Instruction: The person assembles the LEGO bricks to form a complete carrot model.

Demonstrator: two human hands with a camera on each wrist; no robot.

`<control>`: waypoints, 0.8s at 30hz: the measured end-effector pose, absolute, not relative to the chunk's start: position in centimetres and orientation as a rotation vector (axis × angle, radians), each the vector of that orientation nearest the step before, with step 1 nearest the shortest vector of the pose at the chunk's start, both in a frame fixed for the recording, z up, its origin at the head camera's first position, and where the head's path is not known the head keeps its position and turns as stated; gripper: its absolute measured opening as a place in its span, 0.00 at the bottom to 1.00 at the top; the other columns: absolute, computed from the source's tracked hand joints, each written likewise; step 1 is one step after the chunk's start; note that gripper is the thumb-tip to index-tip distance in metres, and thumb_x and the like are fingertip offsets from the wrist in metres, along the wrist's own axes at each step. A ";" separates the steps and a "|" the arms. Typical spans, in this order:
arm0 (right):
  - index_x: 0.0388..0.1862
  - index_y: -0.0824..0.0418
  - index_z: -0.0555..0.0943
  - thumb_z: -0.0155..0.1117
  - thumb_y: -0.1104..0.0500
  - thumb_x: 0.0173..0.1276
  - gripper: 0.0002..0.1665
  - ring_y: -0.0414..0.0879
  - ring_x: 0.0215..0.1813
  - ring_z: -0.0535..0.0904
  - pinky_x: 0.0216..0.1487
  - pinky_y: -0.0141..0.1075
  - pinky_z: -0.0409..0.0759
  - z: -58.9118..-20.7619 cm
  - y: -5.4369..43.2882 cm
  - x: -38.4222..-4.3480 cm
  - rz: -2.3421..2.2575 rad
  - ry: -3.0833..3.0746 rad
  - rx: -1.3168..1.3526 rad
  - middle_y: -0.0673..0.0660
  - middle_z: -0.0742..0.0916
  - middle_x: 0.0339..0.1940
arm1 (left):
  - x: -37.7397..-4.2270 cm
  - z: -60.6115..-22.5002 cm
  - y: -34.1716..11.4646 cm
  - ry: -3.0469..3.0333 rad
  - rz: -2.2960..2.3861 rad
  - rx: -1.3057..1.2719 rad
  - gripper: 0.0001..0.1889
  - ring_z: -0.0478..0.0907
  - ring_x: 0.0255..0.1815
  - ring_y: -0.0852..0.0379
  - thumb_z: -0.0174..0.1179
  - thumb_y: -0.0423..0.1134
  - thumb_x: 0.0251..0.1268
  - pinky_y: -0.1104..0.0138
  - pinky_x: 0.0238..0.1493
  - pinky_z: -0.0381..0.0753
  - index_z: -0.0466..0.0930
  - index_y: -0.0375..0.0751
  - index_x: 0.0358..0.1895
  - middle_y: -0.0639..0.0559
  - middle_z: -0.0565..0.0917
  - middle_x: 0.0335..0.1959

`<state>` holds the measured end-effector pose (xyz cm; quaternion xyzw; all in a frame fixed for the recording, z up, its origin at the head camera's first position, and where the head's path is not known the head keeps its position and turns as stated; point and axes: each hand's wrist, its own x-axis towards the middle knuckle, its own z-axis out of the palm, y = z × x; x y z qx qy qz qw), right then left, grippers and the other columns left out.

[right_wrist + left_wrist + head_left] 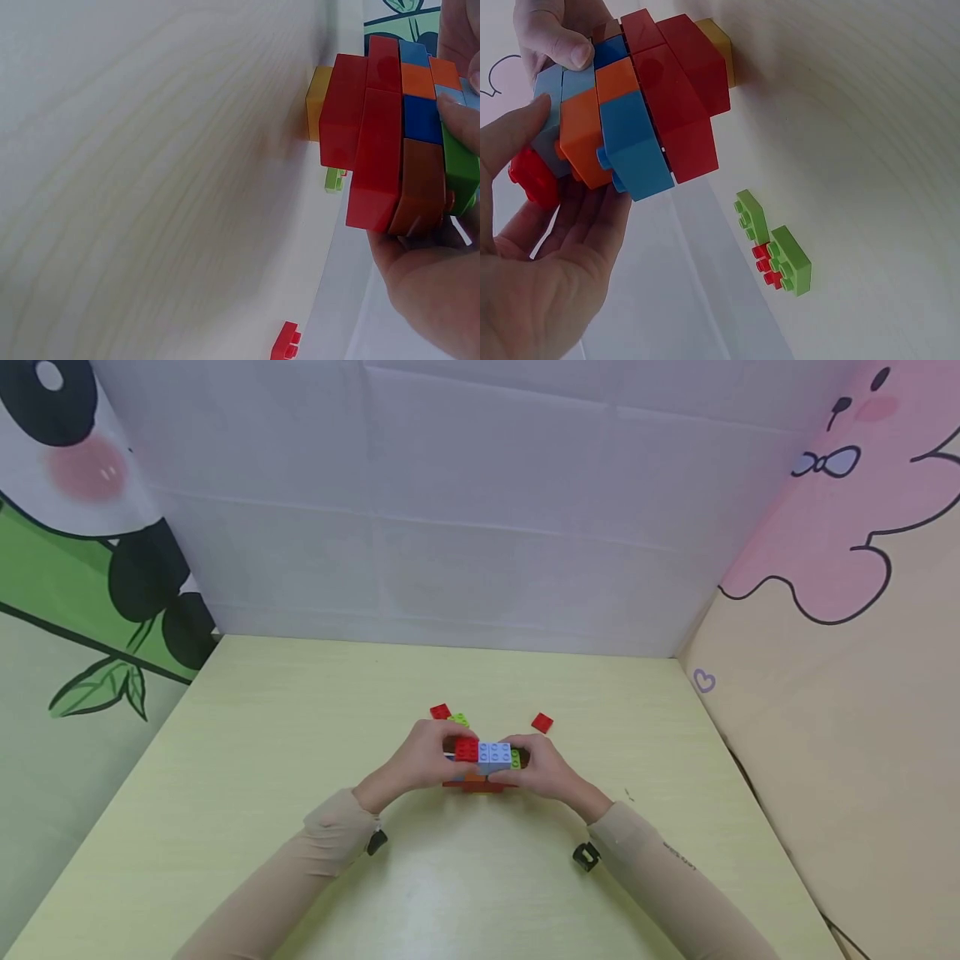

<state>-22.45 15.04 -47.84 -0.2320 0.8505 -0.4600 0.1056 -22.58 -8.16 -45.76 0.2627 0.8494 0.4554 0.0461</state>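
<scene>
Both hands grip one stacked toy-brick build over the middle of the table. My left hand holds its left side, thumb in front and fingers behind, near a red brick on top. On the right side my right hand pinches it the same way, close to a light blue brick and a green brick. Lower layers show orange, blue and brown bricks above wide red bricks. At the bottom is a yellow brick; whether it touches the table cannot be told.
Behind the build lie loose green bricks with a red brick beside them. Another red brick lies apart at the back right. A pale wall closes off the table's far edge, with printed side walls left and right.
</scene>
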 end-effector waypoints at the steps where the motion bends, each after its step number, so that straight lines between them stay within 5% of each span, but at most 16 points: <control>1: 0.47 0.58 0.83 0.76 0.54 0.54 0.21 0.47 0.40 0.77 0.40 0.39 0.78 -47.8 15.0 -22.4 -1.358 2.507 -0.689 0.48 0.83 0.40 | -22.6 -45.8 -8.2 2.594 1.387 0.805 0.16 0.78 0.33 0.59 0.75 0.39 0.48 0.68 0.36 0.79 0.84 0.43 0.43 0.57 0.81 0.36; 24: 0.47 0.55 0.83 0.77 0.51 0.54 0.22 0.45 0.42 0.77 0.41 0.37 0.78 -48.0 15.2 -22.6 -1.345 2.515 -0.648 0.46 0.83 0.41 | -22.7 -45.9 -7.8 2.646 1.294 0.767 0.18 0.76 0.36 0.59 0.74 0.39 0.48 0.69 0.36 0.78 0.84 0.43 0.44 0.59 0.81 0.37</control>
